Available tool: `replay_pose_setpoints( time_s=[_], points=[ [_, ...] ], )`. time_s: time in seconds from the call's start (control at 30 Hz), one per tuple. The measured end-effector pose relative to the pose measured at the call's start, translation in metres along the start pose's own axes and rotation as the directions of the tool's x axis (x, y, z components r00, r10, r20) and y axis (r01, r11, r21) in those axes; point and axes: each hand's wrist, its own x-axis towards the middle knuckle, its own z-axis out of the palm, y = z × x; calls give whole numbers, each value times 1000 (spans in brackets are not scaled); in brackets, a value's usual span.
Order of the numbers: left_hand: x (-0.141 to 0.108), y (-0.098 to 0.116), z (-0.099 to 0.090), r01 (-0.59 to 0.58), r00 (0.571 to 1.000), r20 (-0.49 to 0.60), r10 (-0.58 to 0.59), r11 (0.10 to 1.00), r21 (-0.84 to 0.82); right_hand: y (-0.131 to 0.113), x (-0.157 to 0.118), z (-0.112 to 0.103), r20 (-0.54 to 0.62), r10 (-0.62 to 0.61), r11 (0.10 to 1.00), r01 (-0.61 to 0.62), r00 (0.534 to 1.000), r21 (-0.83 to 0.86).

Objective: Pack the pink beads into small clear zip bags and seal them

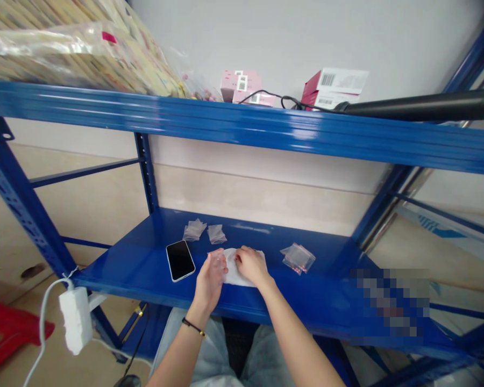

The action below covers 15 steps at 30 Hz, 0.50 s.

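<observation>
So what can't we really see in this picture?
Head view:
Inside the right hand: hidden by its curl.
Part of the white sheet: behind that hand.
Behind the pixelated patch: blurred out.
Bits in the pink-edged bags: too small.
Yellowish packets: cut off by the left edge.

Codes and lettering, but no legible words

No word, brand or number can be read. At the upper centre of the frame, a pale pink cardboard box [229,81] bears a square black-and-white code [242,82]; another pale code label [255,99] sits just below it. Right of these, two stacked white-and-crimson cardboard boxes each carry a striped black barcode on a white face, one on the upper box [349,81] and one on the lower box [339,100], their digits too small to make out. At the right edge, large blue marks like lettering [447,231] stand on a pale panel, too blurred to decipher.
</observation>
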Motion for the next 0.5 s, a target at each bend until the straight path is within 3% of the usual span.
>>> replay_pose_setpoints(
  time_s=[0.37,0.5],
  points=[
    [-1,3,2,17,999,48,-15,999,-43,0,5,-1,18,-16,1000,16,1000,14],
    [-1,1,1,35,998,47,-34,999,-24,6,5,-13,-26,-32,996,34,999,76]
  ],
)
